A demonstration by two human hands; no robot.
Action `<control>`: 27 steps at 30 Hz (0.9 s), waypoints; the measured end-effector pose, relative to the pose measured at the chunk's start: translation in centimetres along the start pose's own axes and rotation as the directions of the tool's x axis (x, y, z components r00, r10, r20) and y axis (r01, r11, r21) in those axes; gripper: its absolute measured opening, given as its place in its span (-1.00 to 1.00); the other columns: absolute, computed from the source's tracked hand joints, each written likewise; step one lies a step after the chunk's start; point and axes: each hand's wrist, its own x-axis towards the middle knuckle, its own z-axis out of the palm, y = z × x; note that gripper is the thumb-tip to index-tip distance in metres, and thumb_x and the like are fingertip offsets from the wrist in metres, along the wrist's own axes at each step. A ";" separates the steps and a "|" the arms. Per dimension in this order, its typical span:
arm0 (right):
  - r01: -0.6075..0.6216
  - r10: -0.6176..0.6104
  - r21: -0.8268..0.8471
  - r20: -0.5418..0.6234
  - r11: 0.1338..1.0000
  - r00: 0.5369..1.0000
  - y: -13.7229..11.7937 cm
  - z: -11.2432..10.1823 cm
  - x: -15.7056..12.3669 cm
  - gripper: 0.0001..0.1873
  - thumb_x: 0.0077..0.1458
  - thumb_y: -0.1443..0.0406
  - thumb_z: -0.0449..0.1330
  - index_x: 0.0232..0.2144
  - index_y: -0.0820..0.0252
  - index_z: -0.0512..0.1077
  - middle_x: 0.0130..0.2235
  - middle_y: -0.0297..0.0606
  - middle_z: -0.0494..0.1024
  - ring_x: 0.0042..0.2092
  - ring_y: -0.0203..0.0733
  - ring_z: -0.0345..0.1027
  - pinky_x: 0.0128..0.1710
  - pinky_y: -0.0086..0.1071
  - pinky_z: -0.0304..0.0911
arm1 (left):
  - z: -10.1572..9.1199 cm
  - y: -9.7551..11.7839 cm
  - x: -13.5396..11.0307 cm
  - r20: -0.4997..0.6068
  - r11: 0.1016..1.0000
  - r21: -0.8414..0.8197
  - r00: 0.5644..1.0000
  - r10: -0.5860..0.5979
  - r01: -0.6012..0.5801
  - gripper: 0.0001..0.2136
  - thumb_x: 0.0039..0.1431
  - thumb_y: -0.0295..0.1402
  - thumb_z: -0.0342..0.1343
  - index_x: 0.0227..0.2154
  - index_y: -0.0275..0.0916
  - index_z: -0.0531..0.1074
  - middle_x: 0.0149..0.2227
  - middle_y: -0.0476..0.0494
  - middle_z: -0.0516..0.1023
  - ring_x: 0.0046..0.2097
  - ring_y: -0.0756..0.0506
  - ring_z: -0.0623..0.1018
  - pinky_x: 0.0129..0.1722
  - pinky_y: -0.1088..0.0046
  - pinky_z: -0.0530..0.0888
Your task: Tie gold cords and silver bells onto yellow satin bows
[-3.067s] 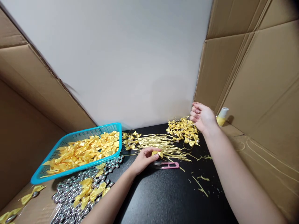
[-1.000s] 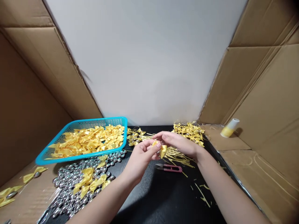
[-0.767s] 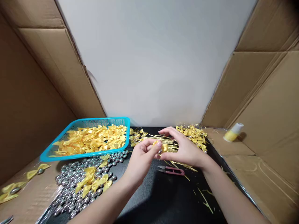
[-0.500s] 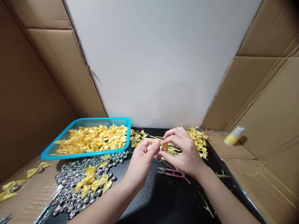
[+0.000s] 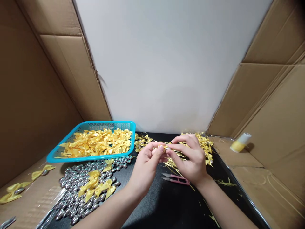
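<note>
Between my fingertips is a small yellow ribbon bow (image 5: 164, 147), mostly covered by the fingers. My left hand (image 5: 149, 162) pinches it with thumb and forefinger. From the other side, my right hand (image 5: 190, 157) closes thumb and forefinger on a silver bead (image 5: 167, 148) at the bow. Below the hands lie thread snips (image 5: 175, 179) with pink handles. Gold twist ties (image 5: 175, 163) are spread behind the fingers. To the left, silver beads (image 5: 78, 178) cover the black tabletop (image 5: 152, 206), with several loose yellow bows (image 5: 92, 187) on top.
A blue basket (image 5: 90, 158) full of yellow bows stands at the back left. Finished-looking bows with beads (image 5: 206, 144) are heaped at the back right. A yellow thread spool (image 5: 240, 142) stands on cardboard at right. Cardboard walls (image 5: 62, 63) flank both sides.
The right hand's thumb and forefinger have come in closer on the bead, which now lies more to the right of the left fingertips. The whole view has shifted slightly.
</note>
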 end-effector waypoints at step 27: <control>-0.858 0.270 0.488 0.815 0.158 0.513 4.1 -0.3 -1.0 -0.43 -0.09 0.04 0.35 -0.70 0.18 0.07 -0.68 -0.54 0.06 -0.59 -0.45 -0.17 -0.58 -0.46 -0.25 | -1.2 1.1 0.4 0.410 0.982 0.190 0.908 -0.084 0.005 -0.87 0.06 -0.42 0.25 -0.31 -0.26 0.45 -0.40 -0.05 0.54 -0.37 0.03 0.50 -0.32 0.51 0.40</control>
